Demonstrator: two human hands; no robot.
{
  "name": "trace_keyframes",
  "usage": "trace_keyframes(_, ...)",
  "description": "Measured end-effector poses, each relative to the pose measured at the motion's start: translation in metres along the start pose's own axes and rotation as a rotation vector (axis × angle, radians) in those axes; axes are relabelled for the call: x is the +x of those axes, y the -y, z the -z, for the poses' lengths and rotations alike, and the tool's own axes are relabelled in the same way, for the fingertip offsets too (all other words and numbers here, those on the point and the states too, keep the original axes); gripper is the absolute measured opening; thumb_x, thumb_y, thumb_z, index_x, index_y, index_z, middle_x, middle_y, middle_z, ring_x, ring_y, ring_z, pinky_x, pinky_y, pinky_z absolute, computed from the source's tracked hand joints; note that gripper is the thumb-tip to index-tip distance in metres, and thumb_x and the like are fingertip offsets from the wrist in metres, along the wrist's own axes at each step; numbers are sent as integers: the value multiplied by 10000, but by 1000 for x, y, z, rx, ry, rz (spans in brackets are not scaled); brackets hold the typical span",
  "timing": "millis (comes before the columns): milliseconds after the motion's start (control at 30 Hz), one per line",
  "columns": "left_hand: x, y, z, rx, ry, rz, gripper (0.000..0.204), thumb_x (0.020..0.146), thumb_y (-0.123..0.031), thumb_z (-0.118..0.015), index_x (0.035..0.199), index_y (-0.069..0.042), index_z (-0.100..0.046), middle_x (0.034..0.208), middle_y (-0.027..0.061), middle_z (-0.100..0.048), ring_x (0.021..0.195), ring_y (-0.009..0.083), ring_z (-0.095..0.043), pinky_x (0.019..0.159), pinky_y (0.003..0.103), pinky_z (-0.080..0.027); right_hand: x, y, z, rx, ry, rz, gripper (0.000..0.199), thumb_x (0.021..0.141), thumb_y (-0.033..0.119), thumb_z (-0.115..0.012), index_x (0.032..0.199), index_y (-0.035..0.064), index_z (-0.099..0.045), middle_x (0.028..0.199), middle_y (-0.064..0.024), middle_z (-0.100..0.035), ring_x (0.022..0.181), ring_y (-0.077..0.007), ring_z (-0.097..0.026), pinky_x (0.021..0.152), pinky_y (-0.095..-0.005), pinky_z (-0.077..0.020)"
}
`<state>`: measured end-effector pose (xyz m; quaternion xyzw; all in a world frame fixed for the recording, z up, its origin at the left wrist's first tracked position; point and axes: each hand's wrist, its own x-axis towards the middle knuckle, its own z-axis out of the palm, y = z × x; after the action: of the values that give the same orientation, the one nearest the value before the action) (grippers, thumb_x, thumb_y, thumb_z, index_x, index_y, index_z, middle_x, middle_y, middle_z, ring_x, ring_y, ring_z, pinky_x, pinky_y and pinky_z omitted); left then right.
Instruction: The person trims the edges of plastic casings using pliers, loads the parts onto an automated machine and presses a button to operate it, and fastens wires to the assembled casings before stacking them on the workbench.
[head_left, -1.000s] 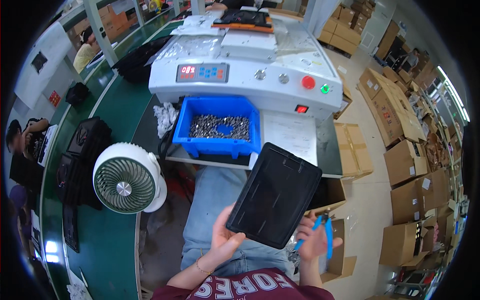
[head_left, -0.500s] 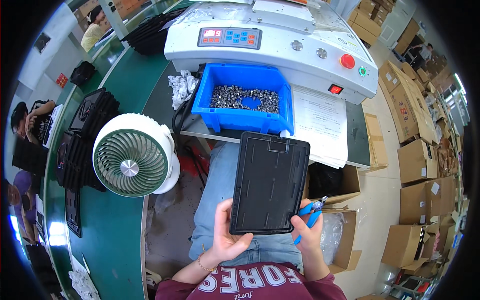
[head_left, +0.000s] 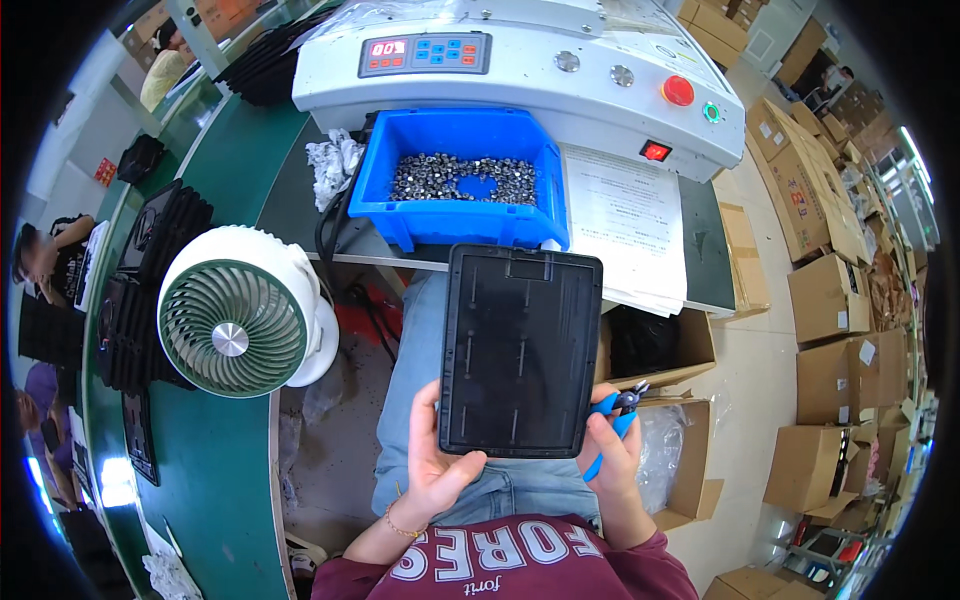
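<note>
A flat black rectangular plastic panel [head_left: 520, 350] with a raised rim and short ribs is held up over my lap. My left hand [head_left: 436, 462] grips its lower left corner, thumb on the front edge and fingers behind. At the lower right edge my right hand [head_left: 614, 450] steadies the panel and also holds blue-handled cutting pliers [head_left: 628, 400], jaws pointing up and right. The fingers behind the panel are hidden. Just beyond its top edge stands a blue bin [head_left: 400, 222] with many small metal nuts [head_left: 440, 180] in it.
A white machine [head_left: 480, 90] with a control panel and red button stands behind the bin. Papers [head_left: 625, 220] lie right of it. On the green bench at left are a white fan [head_left: 235, 320] and stacked black panels [head_left: 150, 250]. Cardboard boxes [head_left: 825, 380] line the right.
The view has shifted, so the bench things sit a little further left and higher. The panel has turned slightly more upright; both hands keep their hold.
</note>
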<state>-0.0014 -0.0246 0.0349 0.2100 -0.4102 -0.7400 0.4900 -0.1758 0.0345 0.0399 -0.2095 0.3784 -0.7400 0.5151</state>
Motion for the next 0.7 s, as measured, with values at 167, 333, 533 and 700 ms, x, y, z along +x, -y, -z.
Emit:
trace_keyframes(167,0,2,2,2,-26,35,751,730,108,-508,1383,-5,-152,1274,99,-402,1158,157,-458,981,309,-389,2,-4,6,-93,58,37,230,857,91,-613,1040,2,-506,926,-32,-563,723,-48,-469,607,-174,-340)
trace_keyframes(333,-1,5,4,-22,-61,42,769,710,129,-475,1392,-5,-146,1297,93,-383,1170,153,-437,985,299,-364,-1,-4,9,-187,54,18,232,846,75,-622,1036,19,-502,917,-17,-535,745,-51,-458,640,-185,-349)
trace_keyframes(533,-2,8,4,57,-69,-7,774,756,115,-547,1403,-18,-145,1325,107,-372,1205,169,-418,1004,312,-352,-1,-8,9,-129,141,6,240,816,15,-630,1015,21,-495,945,-36,-512,832,-83,-449,731,-225,-357)
trace_keyframes(700,-3,6,3,47,-108,5,721,786,117,-527,1399,-9,-168,1321,107,-381,1191,156,-429,989,289,-364,-1,-5,12,-188,136,-8,251,797,-16,-625,1007,18,-491,929,-37,-505,835,-94,-443,735,-243,-354)
